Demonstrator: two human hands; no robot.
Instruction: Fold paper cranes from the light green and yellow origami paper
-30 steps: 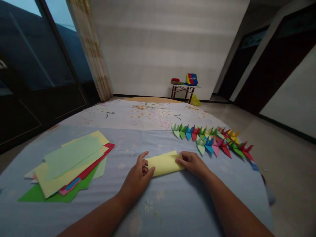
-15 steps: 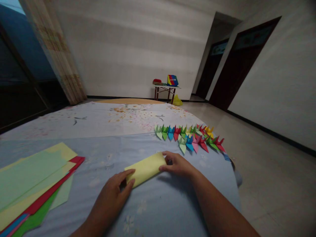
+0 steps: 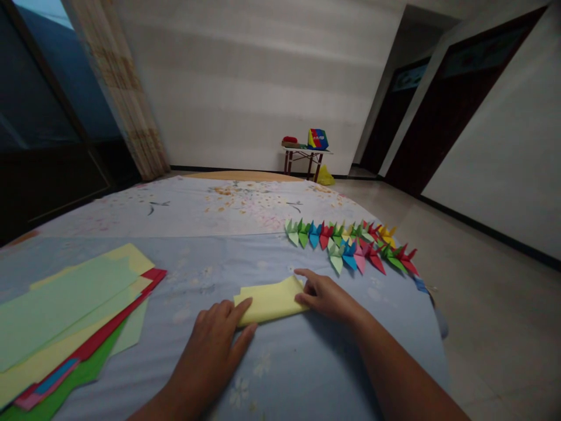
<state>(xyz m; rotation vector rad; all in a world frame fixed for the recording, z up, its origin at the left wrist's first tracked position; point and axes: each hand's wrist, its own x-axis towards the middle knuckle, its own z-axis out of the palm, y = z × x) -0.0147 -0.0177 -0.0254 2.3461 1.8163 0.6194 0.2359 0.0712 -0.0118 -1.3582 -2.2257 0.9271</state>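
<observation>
A folded yellow paper lies on the blue bedsheet in front of me. My left hand lies flat with its fingers stretched out, the fingertips pressing on the paper's left end. My right hand rests at the paper's right end, fingers spread and pressing its edge down. Neither hand lifts the paper off the sheet.
A stack of coloured paper sheets lies at the left. Rows of several folded paper cranes sit at the right near the bed's edge. A small table with a colourful box stands by the far wall. Bare floor is on the right.
The view shifted a little. Both hands stayed on the yellow paper, which now looks shorter and lies more level; my left hand has flattened onto its left end.
</observation>
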